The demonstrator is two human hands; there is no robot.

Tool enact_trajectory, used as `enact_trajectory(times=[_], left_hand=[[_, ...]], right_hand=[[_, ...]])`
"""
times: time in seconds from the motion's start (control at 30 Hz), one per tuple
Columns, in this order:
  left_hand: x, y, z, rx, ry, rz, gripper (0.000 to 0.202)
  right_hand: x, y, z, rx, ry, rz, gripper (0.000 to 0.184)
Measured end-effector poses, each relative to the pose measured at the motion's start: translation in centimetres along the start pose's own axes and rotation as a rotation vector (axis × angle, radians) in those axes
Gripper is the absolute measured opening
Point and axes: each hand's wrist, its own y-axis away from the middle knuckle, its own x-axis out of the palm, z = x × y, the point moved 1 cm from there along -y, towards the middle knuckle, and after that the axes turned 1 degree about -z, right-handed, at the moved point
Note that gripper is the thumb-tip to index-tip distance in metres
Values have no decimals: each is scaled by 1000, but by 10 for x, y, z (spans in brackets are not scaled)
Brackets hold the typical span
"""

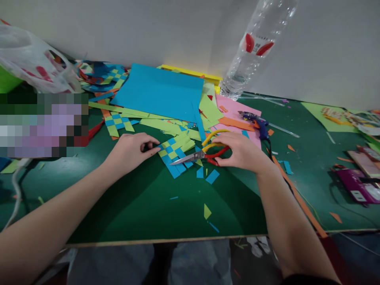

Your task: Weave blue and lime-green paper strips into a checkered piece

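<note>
My left hand (135,150) pinches the left corner of a woven paper piece (172,152), a checker of blue and light-green strips with loose strip ends. In my right hand (240,152) is a pair of scissors (194,156) with yellow and red handles. Its blades look closed and point left, lying across the lower right part of the weave. Small blue offcuts (212,176) lie on the green table just below the scissors. Part of the handles is hidden by my right fingers.
Behind the weave lies a blue sheet (163,93) among green strips. A glue gun (258,124) rests on pink paper (237,105). A plastic bottle (255,47) leans at the wall. A plastic bag (38,63) stands left, a purple object (356,184) right.
</note>
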Motion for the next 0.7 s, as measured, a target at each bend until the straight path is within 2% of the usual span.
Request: enact_trajectory(times=[0.17, 0.47, 0.7], left_hand=[[0, 0, 0, 13, -9, 1, 42], [-1, 0, 0, 8, 4, 10, 43], [0, 0, 1, 2, 12, 3, 42]], right_hand=[[2, -2, -1, -10, 18, -54, 41], [-1, -2, 0, 23, 25, 19, 41], [-3, 0, -1, -19, 44, 2, 40]])
